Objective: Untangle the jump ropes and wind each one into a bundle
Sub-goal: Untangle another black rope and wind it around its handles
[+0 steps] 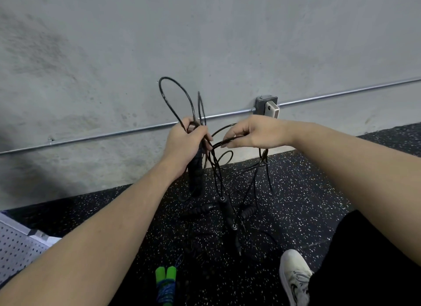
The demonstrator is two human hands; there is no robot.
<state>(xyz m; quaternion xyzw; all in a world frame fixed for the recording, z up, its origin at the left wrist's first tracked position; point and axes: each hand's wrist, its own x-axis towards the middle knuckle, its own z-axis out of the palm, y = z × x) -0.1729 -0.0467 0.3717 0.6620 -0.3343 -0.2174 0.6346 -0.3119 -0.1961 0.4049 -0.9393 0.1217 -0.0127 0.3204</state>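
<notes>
1. The left hand (185,141) is curled tight round a black handle (196,169) and several loops (176,98) of black cord that stand up above it. The right hand (252,132), just beside it, pinches one strand (224,142) between thumb and fingertips, the other fingers loosely bent.
2. The rest of the black ropes hangs from the left hand to the floor (296,203), where more handles (225,207) lie crossed directly below it.
3. Risk: pulling the pinched strand away from the left hand could tighten a crossing instead of freeing it, since the cords below cross one another.
4. Risk: the loops above the left hand could slip out and fall back into the heap if the grip eases.
5. Risk: lifting could drag the floor handles through other loops.
6. A green-handled rope (165,280), already bundled, lies well below the left hand, near the bottom edge.
7. Hard to tell: black cord on dark speckled floor blurs together, so there are probably two or three black ropes, but I cannot count them. Which strand belongs to which handle is unclear, and the left palm hides its hold.
</notes>
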